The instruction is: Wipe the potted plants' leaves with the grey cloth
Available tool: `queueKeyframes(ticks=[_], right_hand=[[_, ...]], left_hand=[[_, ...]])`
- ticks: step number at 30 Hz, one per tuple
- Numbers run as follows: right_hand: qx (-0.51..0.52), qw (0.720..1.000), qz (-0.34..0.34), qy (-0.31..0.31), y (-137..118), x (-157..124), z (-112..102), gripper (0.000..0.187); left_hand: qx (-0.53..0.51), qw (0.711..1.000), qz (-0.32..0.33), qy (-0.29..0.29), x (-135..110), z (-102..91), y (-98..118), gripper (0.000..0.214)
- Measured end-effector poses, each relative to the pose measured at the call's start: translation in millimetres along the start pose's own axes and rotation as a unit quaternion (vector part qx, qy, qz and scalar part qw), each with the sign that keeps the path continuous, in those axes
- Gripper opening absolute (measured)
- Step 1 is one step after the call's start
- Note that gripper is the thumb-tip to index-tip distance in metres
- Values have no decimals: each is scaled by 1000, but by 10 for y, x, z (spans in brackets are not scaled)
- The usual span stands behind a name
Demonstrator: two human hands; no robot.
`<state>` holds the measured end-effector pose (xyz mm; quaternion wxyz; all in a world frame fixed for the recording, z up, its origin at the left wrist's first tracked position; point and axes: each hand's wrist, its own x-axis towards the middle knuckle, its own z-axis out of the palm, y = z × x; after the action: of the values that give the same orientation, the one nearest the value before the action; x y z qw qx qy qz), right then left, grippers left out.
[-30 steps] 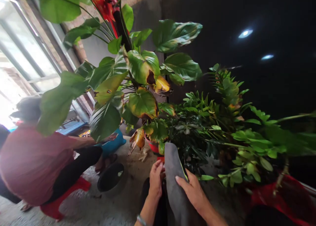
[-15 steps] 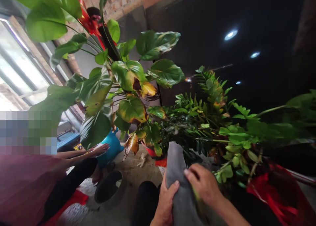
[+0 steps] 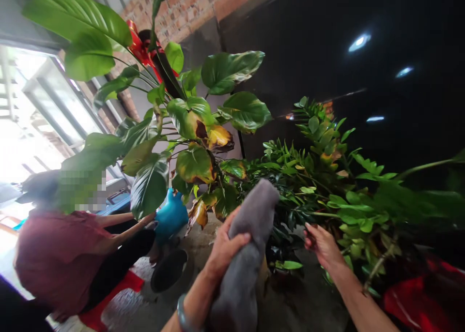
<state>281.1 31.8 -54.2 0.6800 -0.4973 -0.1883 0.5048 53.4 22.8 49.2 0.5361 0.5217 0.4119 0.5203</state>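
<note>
My left hand [image 3: 225, 245] is wrapped around a long, limp grey cloth [image 3: 254, 216], with the thumb across its front. The cloth's top end stands up before the dark foliage and its lower part hangs toward me. To the right, apart from the cloth, my right hand [image 3: 324, 247] has its fingers curled in by the leafy green plant [image 3: 319, 177]. Whatever its fingertips pinch is too dark and small to name. A single green leaf [image 3: 290, 264] lies low between the hands.
A large-leaved plant [image 3: 232, 73] with browned, yellowed leaves rises ahead, a red ribbon [image 3: 140, 46] near its top. At left a person [image 3: 61, 259] sits on a red stool [image 3: 114, 298] near a dark bucket [image 3: 169, 270] and a blue object [image 3: 172, 215]. Red wrapping [image 3: 421, 293] lies at right.
My right hand has come off the cloth and moved right toward the foliage. My left hand has raised the cloth, which now leans right. The view has shifted a little.
</note>
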Motion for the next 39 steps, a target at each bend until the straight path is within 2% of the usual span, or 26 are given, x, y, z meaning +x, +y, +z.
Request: queueKeyframes(ticks=[2,3,4,6,8,9,11,12,14,17,18,20,22,24,26,27,28,31,32,34,35,37,39], right_hand=[[14,1000,5,-14,10,-5,-15,39],[16,1000,8,-20,20,-8,-22,38],[16,999,11,-26,30,-10,-29,36],[11,999,17,-35,49,-15,-43,33],[1,999,20,-44,54,-23,-59,30],[-5,999,21,-49,52,-29,-66,30],[-15,998,20,-58,42,-46,-76,30],[-21,998,21,-61,37,-56,-78,30],[-33,997,23,-61,32,-74,-71,29],[-43,997,29,-57,43,-81,-43,27],[-44,997,31,-55,51,-76,-32,26],[-46,997,38,-48,70,-62,-16,23],[-53,997,52,-33,91,-50,-14,20],[-66,995,70,-14,109,-54,-28,17],[-79,993,85,0,117,-77,-51,14],[-83,993,90,5,116,-92,-62,13],[-85,992,91,7,113,-108,-70,12],[-81,993,87,7,98,-144,-77,14],[-78,993,86,5,96,-148,-73,15],[-71,994,84,1,99,-142,-64,16],[-68,994,84,0,104,-133,-61,16],[-65,994,84,3,119,-111,-66,16],[-62,995,81,5,131,-91,-87,16]], left_hand=[[7,998,50,32,249,134,189,68],[8,997,62,49,345,201,201,67],[11,996,59,64,406,262,159,64],[31,997,13,66,390,347,-51,55],[66,995,-66,15,202,359,-307,47],[72,992,-94,-40,73,339,-402,46],[76,983,-115,-124,-154,272,-452,48],[78,981,-106,-140,-216,240,-401,50],[61,990,-54,-114,-191,215,-193,52],[6,999,40,-14,126,289,100,46],[-5,998,57,11,243,330,120,45],[8,997,63,31,390,395,11,47],[70,997,40,-11,379,396,-222,52],[151,982,-2,-110,250,328,-418,54],[193,963,-24,-187,125,240,-446,52],[193,962,-18,-192,101,210,-387,51],[178,969,-1,-173,115,198,-293,50],[105,990,79,-53,349,284,9,51],[83,992,97,-24,450,339,52,52],[67,992,111,-5,587,442,-11,54],[80,991,104,-15,600,471,-107,53],[141,985,63,-74,500,455,-350,52],[212,957,-13,-198,294,350,-524,53]])
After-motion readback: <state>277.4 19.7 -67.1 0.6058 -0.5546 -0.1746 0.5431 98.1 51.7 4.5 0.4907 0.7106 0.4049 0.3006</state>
